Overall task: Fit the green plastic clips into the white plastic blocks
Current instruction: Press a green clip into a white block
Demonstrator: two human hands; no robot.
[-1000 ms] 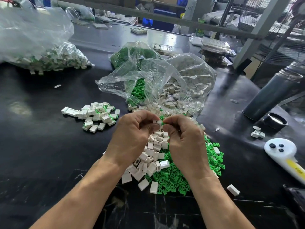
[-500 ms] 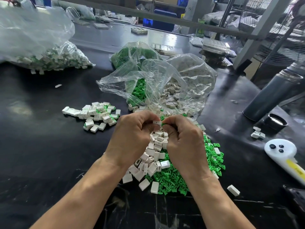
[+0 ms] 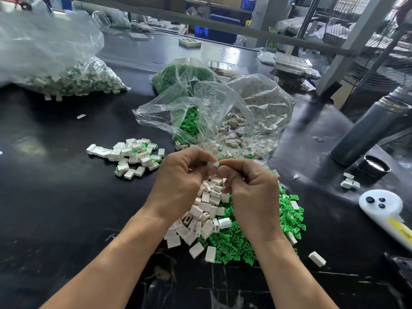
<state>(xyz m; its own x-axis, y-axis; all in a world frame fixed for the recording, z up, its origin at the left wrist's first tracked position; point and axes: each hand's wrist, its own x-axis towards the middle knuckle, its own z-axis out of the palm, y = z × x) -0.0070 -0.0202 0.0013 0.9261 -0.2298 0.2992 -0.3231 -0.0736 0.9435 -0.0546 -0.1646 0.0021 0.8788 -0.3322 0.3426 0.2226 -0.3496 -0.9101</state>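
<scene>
While my left hand [image 3: 178,184] pinches a white block [image 3: 213,164] over the desk [image 3: 55,208], my right hand [image 3: 252,190] holds a green clip [image 3: 221,162] at its side in a narrow grip; I should square the clip and press straight, not skewed.

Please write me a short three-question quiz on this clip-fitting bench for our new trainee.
1. True or false: the left hand and right hand meet at one white block.
2. The small pile of finished blocks lies on which side of the hands? A) the person's left B) the person's right C) inside a bag
3. Fill in: the loose green clips lie on the black ____.

Key: 1 true; 2 A; 3 table.
</scene>
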